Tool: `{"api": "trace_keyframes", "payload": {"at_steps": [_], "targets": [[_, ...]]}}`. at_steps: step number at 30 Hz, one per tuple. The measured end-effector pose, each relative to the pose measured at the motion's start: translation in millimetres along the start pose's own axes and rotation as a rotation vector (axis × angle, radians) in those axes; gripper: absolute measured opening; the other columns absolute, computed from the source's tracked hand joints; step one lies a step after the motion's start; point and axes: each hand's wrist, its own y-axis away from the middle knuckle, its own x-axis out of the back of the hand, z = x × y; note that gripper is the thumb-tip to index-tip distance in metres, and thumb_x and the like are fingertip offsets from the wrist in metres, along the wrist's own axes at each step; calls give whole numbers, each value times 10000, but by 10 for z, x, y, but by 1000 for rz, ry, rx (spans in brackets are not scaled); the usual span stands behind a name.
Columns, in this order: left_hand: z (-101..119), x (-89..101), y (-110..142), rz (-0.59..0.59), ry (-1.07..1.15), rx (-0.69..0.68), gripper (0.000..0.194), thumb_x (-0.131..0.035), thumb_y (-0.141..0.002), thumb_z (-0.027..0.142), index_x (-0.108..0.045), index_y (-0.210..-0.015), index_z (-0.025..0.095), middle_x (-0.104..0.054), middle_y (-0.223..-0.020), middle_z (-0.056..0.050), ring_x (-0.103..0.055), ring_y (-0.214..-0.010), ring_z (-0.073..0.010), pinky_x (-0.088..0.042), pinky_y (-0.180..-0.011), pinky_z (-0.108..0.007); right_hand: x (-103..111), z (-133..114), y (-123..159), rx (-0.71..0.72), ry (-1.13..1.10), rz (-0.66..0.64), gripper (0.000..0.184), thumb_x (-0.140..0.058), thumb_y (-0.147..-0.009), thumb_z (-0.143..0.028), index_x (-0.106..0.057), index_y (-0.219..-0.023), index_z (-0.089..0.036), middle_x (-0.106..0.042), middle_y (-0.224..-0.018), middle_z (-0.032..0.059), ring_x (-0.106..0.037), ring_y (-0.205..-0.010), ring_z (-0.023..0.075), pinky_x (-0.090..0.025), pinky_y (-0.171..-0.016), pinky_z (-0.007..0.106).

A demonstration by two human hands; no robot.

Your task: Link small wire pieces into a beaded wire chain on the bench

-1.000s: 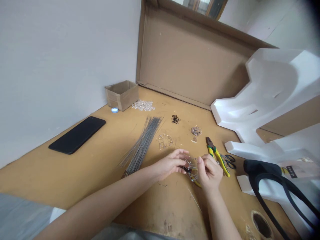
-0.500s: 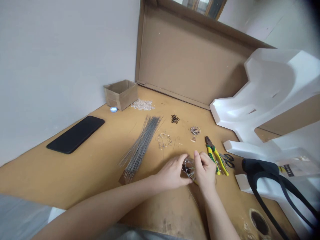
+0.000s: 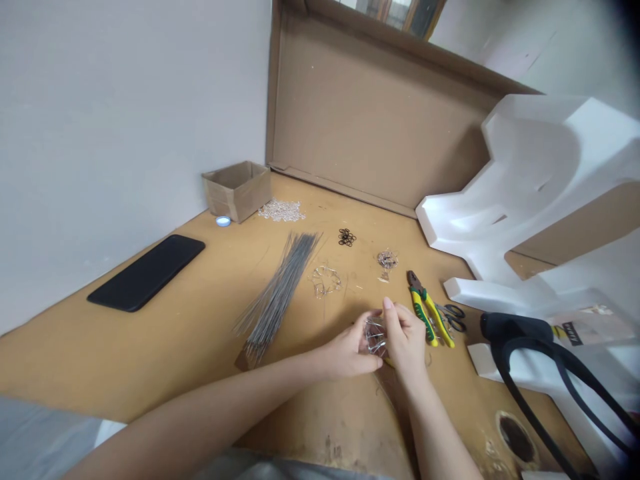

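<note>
Between my two hands is a small openwork piece of bent silvery wire (image 3: 375,335). My left hand (image 3: 351,350) curls round its left side, thumb below and fingers above. My right hand (image 3: 407,340) is closed against its right side, with the thumb pointing up; what its fingertips pinch is partly hidden. Just beyond my hands lies a loose ring of wire bits (image 3: 327,281). To the left of it is a bundle of straight grey wires (image 3: 283,293). Pliers with yellow and green handles (image 3: 429,310) rest right beside my right hand, next to dark-handled scissors (image 3: 454,317).
A small cardboard box (image 3: 237,193), a pile of clear beads (image 3: 283,211), black rings (image 3: 346,237) and a coil of wire (image 3: 387,259) sit farther back. A black phone-like slab (image 3: 147,273) lies left. White foam packing (image 3: 535,167) and a black strap (image 3: 520,330) crowd the right.
The view has shifted slightly. My hands stay on the wire piece, which has turned a little between them, showing more of its bent wires.
</note>
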Motion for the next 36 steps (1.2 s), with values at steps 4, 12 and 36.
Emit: {"api": "trace_keyframes", "payload": {"at_steps": [4,12,36], "targets": [[43,6,4,-51,39,17,767,-549,-704,63,-164,-1360,164,-505,-1216,-135,-512,-1083,-217,-372,-954,-390,16,-6,-20,-102,-121,17,449,-471,-835,-442,-387,-472,-191,-356,-481,-41,-334,-456,102,-259,-448,244],[75,21,-7,9,47,7,501,-494,-837,246,-333,-1307,187,-504,-1219,-94,-483,-1101,-220,-393,-916,-354,4,14,-31,-213,-240,-14,476,-509,-797,-479,-325,-460,-197,-297,-443,-60,-269,-426,81,-215,-407,234],[198,-65,18,-27,229,166,412,-523,-788,226,-476,-1192,157,-646,-724,-46,-571,-534,-95,-437,-585,-246,79,17,-145,-457,-1025,-74,444,-550,-802,-362,-346,-448,-187,-350,-426,-65,-293,-392,75,-266,-413,226]]}}
